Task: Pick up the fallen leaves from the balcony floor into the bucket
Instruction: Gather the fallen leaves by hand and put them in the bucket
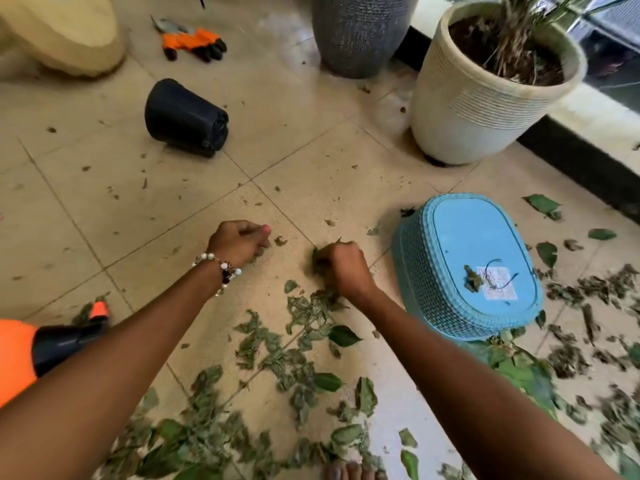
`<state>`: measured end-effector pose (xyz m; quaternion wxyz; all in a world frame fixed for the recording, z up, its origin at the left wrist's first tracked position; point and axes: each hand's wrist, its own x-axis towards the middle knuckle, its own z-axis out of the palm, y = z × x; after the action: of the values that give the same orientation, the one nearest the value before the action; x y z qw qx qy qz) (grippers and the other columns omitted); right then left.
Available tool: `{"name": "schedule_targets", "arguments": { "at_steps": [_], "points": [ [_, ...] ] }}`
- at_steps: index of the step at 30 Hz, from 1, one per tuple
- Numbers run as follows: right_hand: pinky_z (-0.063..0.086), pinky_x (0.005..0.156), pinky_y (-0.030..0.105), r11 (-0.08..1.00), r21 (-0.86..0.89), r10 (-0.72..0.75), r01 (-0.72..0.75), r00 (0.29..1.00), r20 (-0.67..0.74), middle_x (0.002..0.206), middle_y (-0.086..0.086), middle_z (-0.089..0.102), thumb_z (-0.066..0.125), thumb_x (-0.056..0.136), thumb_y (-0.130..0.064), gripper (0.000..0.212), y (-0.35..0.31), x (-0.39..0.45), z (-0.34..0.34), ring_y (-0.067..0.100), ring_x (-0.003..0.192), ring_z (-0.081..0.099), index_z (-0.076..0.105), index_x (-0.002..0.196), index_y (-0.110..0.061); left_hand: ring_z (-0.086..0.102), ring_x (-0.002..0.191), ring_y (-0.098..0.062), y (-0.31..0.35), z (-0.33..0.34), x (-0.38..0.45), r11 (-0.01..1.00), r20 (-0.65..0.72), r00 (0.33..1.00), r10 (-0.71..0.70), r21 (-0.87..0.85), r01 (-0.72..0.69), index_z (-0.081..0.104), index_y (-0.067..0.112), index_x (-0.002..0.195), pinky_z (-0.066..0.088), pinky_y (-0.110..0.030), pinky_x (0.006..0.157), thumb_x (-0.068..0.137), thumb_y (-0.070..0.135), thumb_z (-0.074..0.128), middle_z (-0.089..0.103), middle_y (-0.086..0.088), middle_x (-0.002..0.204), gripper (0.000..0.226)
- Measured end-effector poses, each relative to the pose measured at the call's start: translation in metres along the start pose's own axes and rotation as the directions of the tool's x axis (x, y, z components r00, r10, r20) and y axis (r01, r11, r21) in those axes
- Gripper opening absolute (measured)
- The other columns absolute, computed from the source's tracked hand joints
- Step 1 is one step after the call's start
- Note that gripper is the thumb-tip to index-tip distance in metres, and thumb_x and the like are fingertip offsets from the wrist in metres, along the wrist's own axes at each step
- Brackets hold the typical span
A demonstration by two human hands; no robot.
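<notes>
Green and dried fallen leaves [277,368] lie scattered over the beige tiled floor [104,209], thickest near me and to the right. A blue plastic bucket [464,268] with woven sides sits at the right with its flat base facing up. My right hand [343,268] is closed around a bunch of leaves just left of the bucket. My left hand [239,240], with a bead bracelet on the wrist, is curled low on the floor beside a small leaf scrap [280,240]; whether it holds anything is hidden.
A black plastic pot [185,117] lies on its side at mid left. Orange and black gloves [194,43] lie behind it. A grey planter [360,32] and a cream planter [485,84] stand at the back right. An orange and black spray bottle [45,344] is at the left edge.
</notes>
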<state>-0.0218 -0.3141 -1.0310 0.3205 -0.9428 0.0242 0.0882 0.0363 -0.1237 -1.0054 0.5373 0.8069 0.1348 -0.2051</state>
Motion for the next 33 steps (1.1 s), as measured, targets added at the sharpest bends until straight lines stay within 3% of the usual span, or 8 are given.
{"name": "schedule_targets", "arguments": {
  "at_steps": [4, 7, 10, 13, 17, 22, 26, 33],
  "points": [
    [0.059, 0.081, 0.031, 0.872, 0.488, 0.101, -0.043, 0.990, -0.095, 0.091, 0.006, 0.075, 0.076, 0.079, -0.002, 0.016, -0.038, 0.017, -0.005, 0.015, 0.078, 0.071, 0.075, 0.095, -0.005, 0.069, 0.091, -0.025, 0.007, 0.005, -0.008, 0.938, 0.165, 0.976, -0.144, -0.293, 0.187, 0.067, 0.015, 0.106, 0.055, -0.043, 0.084, 0.091, 0.055, 0.053, 0.071, -0.012, 0.104, 0.045],
    [0.060, 0.077, 0.035, 0.878, 0.476, 0.017, 0.050, 0.991, -0.134, 0.086, 0.005, 0.074, 0.068, 0.079, 0.007, 0.020, -0.069, 0.020, 0.008, 0.017, 0.077, 0.071, 0.073, 0.090, -0.008, 0.067, 0.097, -0.031, 0.019, 0.015, -0.015, 0.748, 0.338, 0.921, -0.192, -0.557, 0.361, 0.067, 0.012, 0.102, 0.053, -0.054, 0.086, 0.089, 0.066, 0.045, 0.071, -0.014, 0.101, 0.059],
    [0.055, 0.077, 0.039, 0.937, 0.187, -0.261, 0.296, 0.946, -0.190, 0.088, 0.009, 0.073, 0.061, 0.077, 0.006, 0.026, -0.086, 0.017, 0.018, 0.025, 0.081, 0.068, 0.072, 0.097, -0.007, 0.067, 0.082, -0.025, 0.018, 0.017, -0.009, 0.648, 0.130, 0.930, -0.343, -0.684, 0.334, 0.063, 0.006, 0.093, 0.055, -0.038, 0.069, 0.096, 0.051, 0.048, 0.071, -0.010, 0.088, 0.048],
    [0.027, 0.106, 0.043, 0.919, 0.057, -0.393, 0.389, 0.905, 0.165, 0.122, 0.001, 0.066, 0.060, 0.091, -0.020, 0.030, -0.083, 0.024, 0.022, 0.023, 0.126, 0.048, 0.064, 0.121, -0.021, 0.064, 0.066, -0.024, 0.002, -0.004, 0.005, 0.665, -0.040, 0.895, -0.444, -0.684, 0.299, 0.058, 0.002, 0.095, 0.052, -0.031, 0.058, 0.100, 0.036, 0.049, 0.067, -0.012, 0.085, 0.036],
    [0.042, 0.105, 0.030, 0.846, 0.485, -0.316, 0.223, 0.941, 0.119, 0.148, 0.003, 0.045, 0.048, 0.101, -0.018, 0.035, -0.073, 0.035, 0.014, 0.025, 0.133, 0.044, 0.054, 0.135, -0.020, 0.039, 0.027, -0.011, -0.011, -0.042, 0.009, 0.608, -0.001, 0.896, -0.444, -0.735, 0.301, 0.044, 0.011, 0.071, 0.026, -0.010, 0.032, 0.104, 0.023, 0.035, 0.047, -0.002, 0.042, 0.037],
    [0.018, 0.117, 0.057, 0.862, -0.301, -0.284, 0.407, 0.881, 0.378, 0.160, 0.018, 0.014, 0.045, 0.098, -0.032, 0.059, -0.051, 0.048, 0.067, 0.039, 0.147, 0.011, 0.027, 0.151, -0.013, 0.030, 0.029, -0.008, -0.019, -0.056, 0.002, 0.636, 0.057, 0.884, -0.464, -0.673, 0.377, 0.037, 0.018, 0.062, 0.015, -0.008, 0.033, 0.096, 0.014, 0.037, 0.040, 0.003, 0.043, 0.034],
    [0.016, 0.120, 0.052, 0.731, -0.392, -0.421, 0.558, 0.821, 0.385, 0.161, 0.018, 0.006, 0.034, 0.103, -0.024, 0.058, -0.037, 0.024, 0.072, 0.036, 0.148, 0.008, 0.013, 0.153, -0.004, 0.028, 0.030, -0.008, -0.022, -0.039, -0.004, 0.667, 0.136, 0.882, -0.451, -0.606, 0.434, 0.038, 0.017, 0.064, 0.017, -0.009, 0.034, 0.097, 0.019, 0.041, 0.039, 0.003, 0.049, 0.033],
    [0.041, 0.106, 0.050, 0.815, -0.428, -0.388, 0.391, 0.917, 0.098, 0.141, 0.021, 0.048, 0.058, 0.093, -0.016, 0.036, 0.018, -0.002, 0.020, 0.042, 0.132, 0.040, 0.059, 0.127, -0.004, 0.028, 0.028, -0.009, -0.024, -0.018, -0.001, 0.722, 0.153, 0.892, -0.425, -0.537, 0.436, 0.040, 0.016, 0.066, 0.021, -0.010, 0.036, 0.101, 0.030, 0.046, 0.039, 0.000, 0.058, 0.038]
  ]
}}
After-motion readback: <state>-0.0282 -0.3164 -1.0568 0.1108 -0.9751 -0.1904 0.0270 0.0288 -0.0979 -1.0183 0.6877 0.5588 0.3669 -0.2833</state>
